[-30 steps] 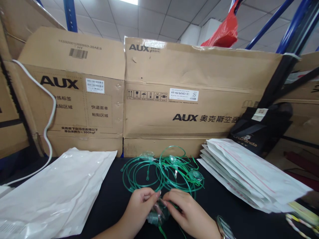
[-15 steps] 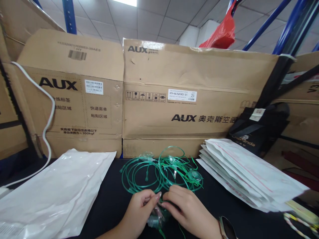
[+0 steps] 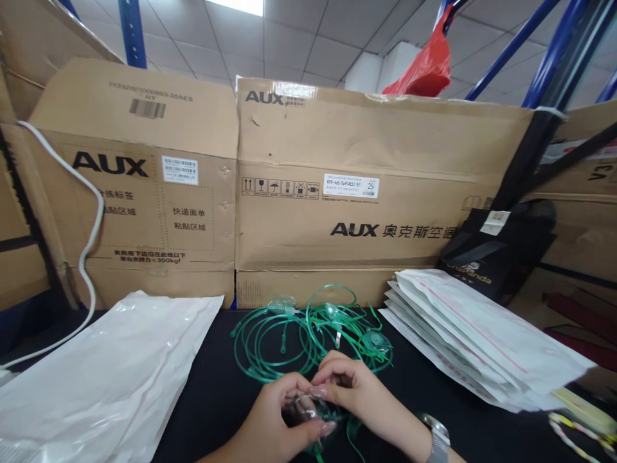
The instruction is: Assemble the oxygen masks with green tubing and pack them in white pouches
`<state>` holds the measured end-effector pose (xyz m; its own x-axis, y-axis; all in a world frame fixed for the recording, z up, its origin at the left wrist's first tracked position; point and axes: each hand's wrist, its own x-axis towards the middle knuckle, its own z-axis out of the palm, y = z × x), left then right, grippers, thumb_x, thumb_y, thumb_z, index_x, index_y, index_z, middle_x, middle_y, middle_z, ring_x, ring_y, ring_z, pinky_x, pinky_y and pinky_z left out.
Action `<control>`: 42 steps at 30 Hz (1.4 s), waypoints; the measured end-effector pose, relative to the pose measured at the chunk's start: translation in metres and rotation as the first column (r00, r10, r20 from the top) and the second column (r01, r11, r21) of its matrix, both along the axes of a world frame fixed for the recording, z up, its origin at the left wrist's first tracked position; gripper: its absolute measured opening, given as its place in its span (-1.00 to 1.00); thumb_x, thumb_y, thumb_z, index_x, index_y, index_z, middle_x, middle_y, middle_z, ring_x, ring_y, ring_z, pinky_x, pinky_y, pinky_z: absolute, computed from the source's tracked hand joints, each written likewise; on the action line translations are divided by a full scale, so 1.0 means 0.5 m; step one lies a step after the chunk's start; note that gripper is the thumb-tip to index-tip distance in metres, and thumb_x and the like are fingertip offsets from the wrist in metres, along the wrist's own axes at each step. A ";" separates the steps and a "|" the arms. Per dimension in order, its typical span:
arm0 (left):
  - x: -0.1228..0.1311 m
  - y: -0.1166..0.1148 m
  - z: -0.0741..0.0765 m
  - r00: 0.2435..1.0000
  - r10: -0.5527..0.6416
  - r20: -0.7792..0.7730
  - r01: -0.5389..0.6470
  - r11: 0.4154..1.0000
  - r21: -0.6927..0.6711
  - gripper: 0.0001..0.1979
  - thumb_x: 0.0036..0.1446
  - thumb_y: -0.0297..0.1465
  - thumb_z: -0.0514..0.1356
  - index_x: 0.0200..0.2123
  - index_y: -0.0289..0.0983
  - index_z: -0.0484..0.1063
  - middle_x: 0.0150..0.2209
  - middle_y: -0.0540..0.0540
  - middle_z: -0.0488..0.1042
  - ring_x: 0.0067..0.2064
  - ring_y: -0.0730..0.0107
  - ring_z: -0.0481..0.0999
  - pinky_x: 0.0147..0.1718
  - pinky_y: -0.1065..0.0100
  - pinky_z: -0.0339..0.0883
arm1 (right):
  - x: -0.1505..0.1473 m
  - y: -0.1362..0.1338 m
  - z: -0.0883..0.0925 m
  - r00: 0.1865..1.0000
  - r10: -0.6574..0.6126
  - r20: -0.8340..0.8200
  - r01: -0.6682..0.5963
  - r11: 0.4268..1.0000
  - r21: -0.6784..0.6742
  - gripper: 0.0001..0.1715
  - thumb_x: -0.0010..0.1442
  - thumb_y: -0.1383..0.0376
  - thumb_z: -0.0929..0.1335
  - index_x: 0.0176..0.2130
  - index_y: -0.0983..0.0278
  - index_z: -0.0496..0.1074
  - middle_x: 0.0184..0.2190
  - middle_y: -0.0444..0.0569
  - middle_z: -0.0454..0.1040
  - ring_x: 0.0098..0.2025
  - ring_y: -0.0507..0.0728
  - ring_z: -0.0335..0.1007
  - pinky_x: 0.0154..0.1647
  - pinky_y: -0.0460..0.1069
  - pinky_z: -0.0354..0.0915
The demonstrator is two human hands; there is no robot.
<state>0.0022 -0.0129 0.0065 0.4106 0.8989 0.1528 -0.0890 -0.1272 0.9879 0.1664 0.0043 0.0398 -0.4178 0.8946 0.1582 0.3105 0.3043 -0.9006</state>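
Near the front of the black tabletop, my left hand [image 3: 272,415] grips a clear plastic oxygen mask [image 3: 312,406], with its thumb along the near side and its fingers curled behind. My right hand [image 3: 354,389] has its thumb and fingers pinched at the mask's upper right edge, touching the left fingertips. A thin green strap [image 3: 355,444] hangs below the hands. Part of the mask is hidden by the fingers. Just beyond lie coils of green tubing [image 3: 241,357], with more clear mask pieces [image 3: 378,342] and green straps among them.
White plastic mailing bags [image 3: 110,373] lie at the left, and a stack of white mailers [image 3: 472,334] at the right. Cardboard boxes [image 3: 308,141] stand along the back. A white cable [image 3: 91,257] runs down the left; a black bag [image 3: 482,257] stands behind the mailers.
The left hand has turned and spread its grip around the mask, its thumb now lower. The right hand has shifted slightly up, and the mask has turned between the hands.
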 end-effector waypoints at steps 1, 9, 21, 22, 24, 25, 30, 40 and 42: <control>0.002 0.001 -0.003 1.000 0.006 -0.018 -0.006 1.000 0.011 -0.75 -0.21 -0.40 0.33 -0.42 -0.31 0.35 -0.54 0.04 0.40 -0.47 0.47 0.34 -0.43 0.42 0.17 | 0.001 0.000 0.002 1.000 -0.012 0.004 0.012 1.000 0.011 -0.79 -0.05 0.17 0.41 -0.47 0.28 0.47 -0.46 -0.14 0.29 -0.40 0.03 0.25 -0.36 -0.05 0.20; 0.012 0.011 -0.020 0.998 0.062 -0.023 -0.064 0.995 -0.082 -0.70 -0.29 -0.46 0.36 -0.45 -0.29 0.31 -0.54 0.04 0.42 -0.47 0.46 0.37 -0.42 0.39 0.20 | -0.014 -0.016 0.006 0.990 -0.127 0.068 0.117 0.985 0.130 -0.94 -0.03 0.37 0.39 -0.52 0.28 0.45 -0.46 -0.13 0.29 -0.35 0.05 0.31 -0.28 -0.04 0.23; 0.017 0.021 -0.037 0.991 0.070 0.117 -0.045 0.979 -0.200 -0.60 -0.42 -0.37 0.42 -0.52 -0.28 0.27 -0.59 0.07 0.42 -0.53 0.51 0.36 -0.48 0.42 0.19 | -0.011 -0.028 -0.008 0.945 -0.157 0.286 0.015 0.897 0.442 -0.89 0.12 0.38 0.30 -0.36 0.22 0.44 -0.40 -0.08 0.34 -0.28 0.08 0.26 -0.22 -0.01 0.20; 0.017 0.022 -0.040 0.989 0.069 0.131 -0.041 0.978 -0.206 -0.59 -0.42 -0.36 0.43 -0.52 -0.28 0.26 -0.59 0.08 0.43 -0.54 0.52 0.36 -0.49 0.43 0.18 | -0.010 -0.029 -0.009 0.940 -0.160 0.300 0.001 0.883 0.469 -0.88 0.12 0.39 0.30 -0.34 0.22 0.43 -0.40 -0.08 0.34 -0.28 0.08 0.26 -0.21 0.00 0.20; 0.016 0.023 -0.044 0.985 0.072 0.158 -0.036 0.975 -0.218 -0.57 -0.44 -0.36 0.43 -0.52 -0.28 0.25 -0.60 0.08 0.43 -0.55 0.53 0.35 -0.49 0.43 0.18 | -0.009 -0.030 -0.009 0.931 -0.166 0.324 -0.024 0.859 0.511 -0.87 0.13 0.40 0.29 -0.33 0.23 0.42 -0.39 -0.07 0.33 -0.28 0.09 0.25 -0.20 0.02 0.19; 0.016 0.023 -0.045 0.983 0.073 0.167 -0.034 0.974 -0.224 -0.57 -0.45 -0.36 0.43 -0.52 -0.28 0.25 -0.60 0.08 0.43 -0.55 0.54 0.35 -0.49 0.43 0.18 | -0.009 -0.031 -0.008 0.928 -0.167 0.334 -0.036 0.850 0.526 -0.88 0.13 0.40 0.28 -0.32 0.23 0.42 -0.39 -0.07 0.33 -0.28 0.09 0.24 -0.20 0.02 0.19; 0.018 0.022 -0.038 0.980 0.077 0.183 -0.032 0.970 -0.239 -0.53 -0.52 -0.35 0.45 -0.55 -0.27 0.23 -0.61 0.08 0.43 -0.54 0.51 0.37 -0.48 0.42 0.19 | -0.012 -0.036 0.000 0.907 -0.171 0.386 -0.092 0.813 0.575 -0.86 0.15 0.40 0.26 -0.31 0.24 0.41 -0.39 -0.05 0.34 -0.29 0.10 0.22 -0.21 0.03 0.20; 0.016 0.028 -0.049 0.986 0.035 0.165 -0.004 0.982 -0.188 -0.40 -0.41 -0.42 0.42 -0.33 -0.21 0.10 -0.64 0.15 0.41 -0.58 0.49 0.38 -0.52 0.41 0.21 | -0.015 -0.042 0.007 0.930 -0.140 0.340 -0.066 0.846 0.529 -0.86 0.12 0.43 0.26 -0.38 0.24 0.39 -0.38 -0.05 0.34 -0.28 0.10 0.22 -0.21 0.02 0.20; 0.015 0.024 -0.045 0.991 0.017 0.132 0.006 0.985 -0.171 -0.40 -0.37 -0.45 0.41 -0.31 -0.21 0.08 -0.63 0.15 0.42 -0.56 0.47 0.40 -0.49 0.39 0.23 | -0.016 -0.038 0.008 0.964 -0.123 0.236 0.016 0.911 0.412 -0.89 0.09 0.40 0.30 -0.46 0.25 0.37 -0.40 -0.08 0.32 -0.29 0.09 0.25 -0.23 0.00 0.21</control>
<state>0.0098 -0.0009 -0.0160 0.3921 0.9186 0.0496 -0.2205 0.0415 0.9745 0.1582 -0.0145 0.0440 -0.4306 0.8043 0.4096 0.5433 0.5933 -0.5940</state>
